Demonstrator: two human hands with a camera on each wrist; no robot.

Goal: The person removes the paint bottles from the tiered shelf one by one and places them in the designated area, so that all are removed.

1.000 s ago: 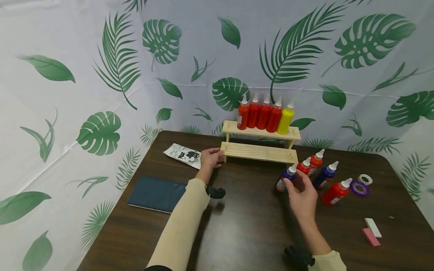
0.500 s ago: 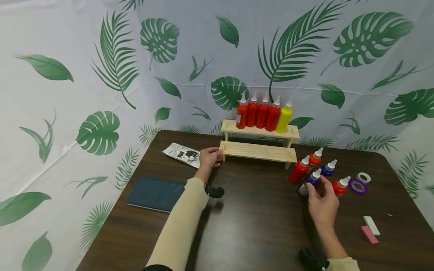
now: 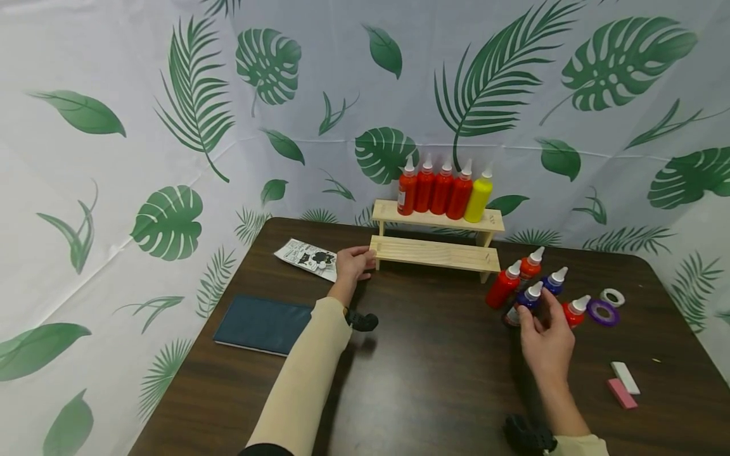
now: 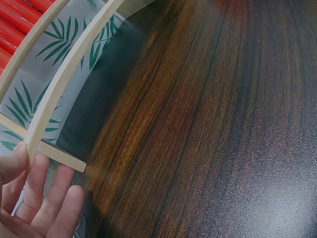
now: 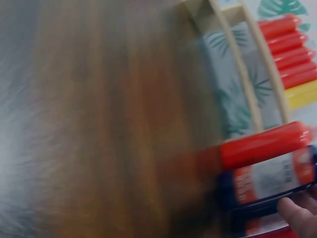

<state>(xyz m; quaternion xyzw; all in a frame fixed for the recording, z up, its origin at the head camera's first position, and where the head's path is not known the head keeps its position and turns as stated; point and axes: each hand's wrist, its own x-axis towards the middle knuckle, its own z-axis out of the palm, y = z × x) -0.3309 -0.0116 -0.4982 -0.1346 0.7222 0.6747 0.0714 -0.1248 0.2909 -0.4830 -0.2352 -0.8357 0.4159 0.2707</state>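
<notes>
My left hand [image 3: 352, 266] grips the left end of a two-tier wooden shelf [image 3: 436, 252], thumb over the lower board and fingers beneath it in the left wrist view. On the right, my right hand [image 3: 547, 342] has thumb and fingers around a dark blue paint bottle [image 3: 520, 307], upright with a white nozzle cap. Crowded about it stand a dark red bottle [image 3: 502, 288], an orange-red bottle [image 3: 531, 266], a second blue bottle [image 3: 554, 282] and another red one [image 3: 573, 311]. In the right wrist view, the thumb [image 5: 296, 213] lies against the held bottle's side.
Several red bottles [image 3: 433, 191] and a yellow bottle [image 3: 479, 199] line the upper shelf. Further right are a purple tape roll [image 3: 602, 313], a white tape roll [image 3: 613, 297] and two erasers [image 3: 623, 392]. A navy notebook [image 3: 262, 326] and printed packet [image 3: 305, 258] lie left.
My right hand has carried the blue bottle rightward from near the shelf's right leg to the other bottles, moving little in the last half second. My left hand stays on the shelf.
</notes>
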